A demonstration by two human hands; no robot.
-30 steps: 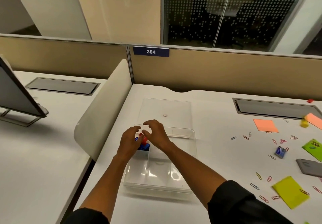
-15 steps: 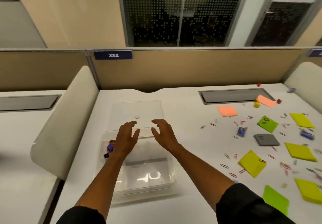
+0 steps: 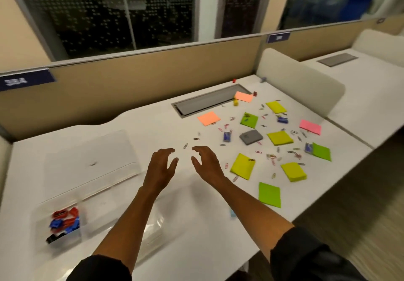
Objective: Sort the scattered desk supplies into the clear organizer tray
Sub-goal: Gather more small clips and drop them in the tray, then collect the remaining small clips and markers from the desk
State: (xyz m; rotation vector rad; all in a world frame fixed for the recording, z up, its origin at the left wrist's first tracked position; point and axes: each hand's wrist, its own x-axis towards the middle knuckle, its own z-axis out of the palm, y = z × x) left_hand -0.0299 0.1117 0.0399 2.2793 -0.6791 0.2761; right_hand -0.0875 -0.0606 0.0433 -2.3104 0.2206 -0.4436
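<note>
The clear organizer tray (image 3: 105, 221) lies at the lower left of the white desk, with red and blue binder clips (image 3: 65, 219) in its near-left compartment. Its clear lid (image 3: 91, 160) rests flat behind it. My left hand (image 3: 161, 167) and my right hand (image 3: 206, 164) hover side by side above the bare desk to the right of the tray, fingers spread and loosely bent, holding nothing. Scattered paper clips (image 3: 272, 156), sticky-note pads such as a yellow one (image 3: 242, 166), blue binder clips (image 3: 227, 136) and a grey pad (image 3: 251, 137) lie to the right of my hands.
A cable hatch (image 3: 207, 100) is set into the desk at the back. Beige partition panels (image 3: 131, 79) close off the far side. A white side divider (image 3: 299, 82) separates the neighbouring desk on the right. The desk's front edge (image 3: 306, 210) runs diagonally at lower right.
My view has swung right, so the tray now sits at the lower left. Both hands have left the tray and moved right toward the scattered supplies, still empty.
</note>
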